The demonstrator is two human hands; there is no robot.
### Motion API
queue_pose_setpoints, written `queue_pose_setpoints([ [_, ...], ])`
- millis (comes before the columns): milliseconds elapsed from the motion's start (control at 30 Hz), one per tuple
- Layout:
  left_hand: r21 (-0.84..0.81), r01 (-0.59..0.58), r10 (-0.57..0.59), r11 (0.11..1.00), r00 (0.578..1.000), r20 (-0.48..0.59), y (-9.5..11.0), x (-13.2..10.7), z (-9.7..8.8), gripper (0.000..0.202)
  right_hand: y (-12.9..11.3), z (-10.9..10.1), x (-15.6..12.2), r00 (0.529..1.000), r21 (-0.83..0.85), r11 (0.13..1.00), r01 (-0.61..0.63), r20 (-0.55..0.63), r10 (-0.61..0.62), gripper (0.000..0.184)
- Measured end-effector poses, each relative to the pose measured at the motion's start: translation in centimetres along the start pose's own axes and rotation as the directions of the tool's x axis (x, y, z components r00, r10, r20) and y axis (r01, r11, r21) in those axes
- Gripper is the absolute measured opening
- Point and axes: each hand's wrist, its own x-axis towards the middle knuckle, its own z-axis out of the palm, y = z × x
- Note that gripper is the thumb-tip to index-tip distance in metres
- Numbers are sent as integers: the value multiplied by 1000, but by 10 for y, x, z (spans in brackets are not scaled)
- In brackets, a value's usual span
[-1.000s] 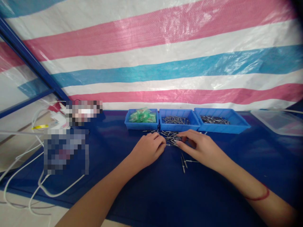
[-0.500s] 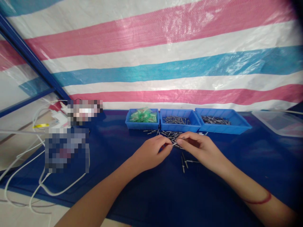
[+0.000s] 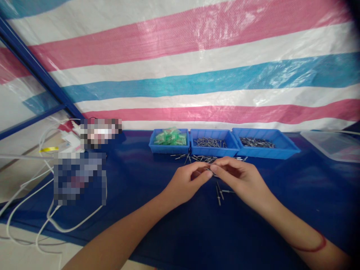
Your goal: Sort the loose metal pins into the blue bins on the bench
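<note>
My left hand (image 3: 188, 183) and my right hand (image 3: 239, 177) meet fingertip to fingertip over the blue table cover (image 3: 174, 221), both pinched on a thin metal pin (image 3: 209, 170) between them. Behind the fingers lies a loose heap of metal pins (image 3: 201, 158). Two or three more pins (image 3: 219, 194) lie just below my right hand. Three blue bins stand in a row behind: the left bin (image 3: 168, 141) holds green plastic parts, the middle bin (image 3: 213, 142) metal pins, the right bin (image 3: 264, 143) darker small metal parts.
A striped pink, white and blue tarp (image 3: 197, 63) hangs behind the table. White cables (image 3: 50, 221) loop over the left edge beside blurred-out items (image 3: 77, 176). A clear plastic tray (image 3: 332, 144) sits at the far right. A red string (image 3: 312, 245) circles my right forearm.
My hands have lifted off the pin heap and drawn together, the left moving right, until both pinch one pin between their fingertips.
</note>
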Motion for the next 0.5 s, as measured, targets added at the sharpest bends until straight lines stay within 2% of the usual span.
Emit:
queue_pose_setpoints([
  [200, -19, 14, -14, 1000, 1000, 26, 0, 0, 2, 26, -2, 0, -4, 996, -75, 994, 76, 46, -73, 16],
  [367, -36, 33, -35, 999, 997, -65, -2, 1, 0, 21, -5, -3, -4, 991, -86, 989, 119, 66, -113, 13],
  [500, -16, -2, 0, 1000, 991, -131, -1, 3, -4, 21, -6, -5, -2, 987, -155, 977, 149, 90, -137, 15],
])
